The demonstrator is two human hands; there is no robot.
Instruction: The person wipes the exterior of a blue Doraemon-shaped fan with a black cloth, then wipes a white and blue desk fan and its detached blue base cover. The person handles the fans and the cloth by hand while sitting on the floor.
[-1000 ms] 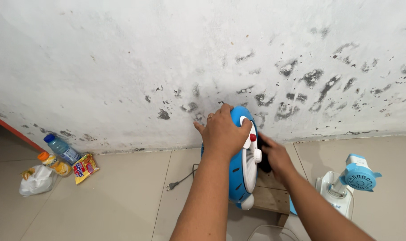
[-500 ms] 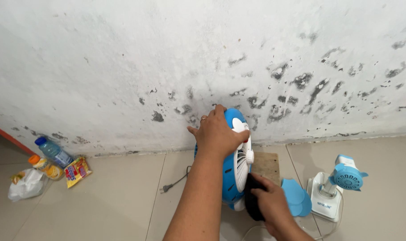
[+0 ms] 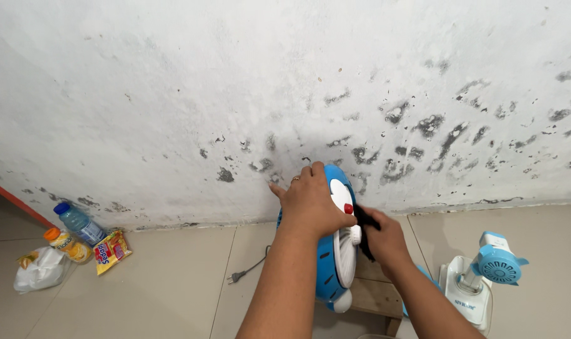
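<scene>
A round blue and white fan housing (image 3: 331,263) stands on edge on a low wooden stool (image 3: 374,295) near the wall. My left hand (image 3: 310,202) grips the top of the housing from the left. My right hand (image 3: 382,240) holds a black cloth (image 3: 364,225) pressed against the white front face near its red button.
A blue and white fan stand with motor (image 3: 486,271) sits on the floor at the right. A black plug and cord (image 3: 246,271) lie by the wall. At the left are a blue-capped bottle (image 3: 78,222), an orange bottle (image 3: 64,243), a snack packet (image 3: 110,251) and a white bag (image 3: 39,271).
My right hand with the black cloth has moved up from the lower part of the fan face to its upper part. My left hand keeps its grip on top.
</scene>
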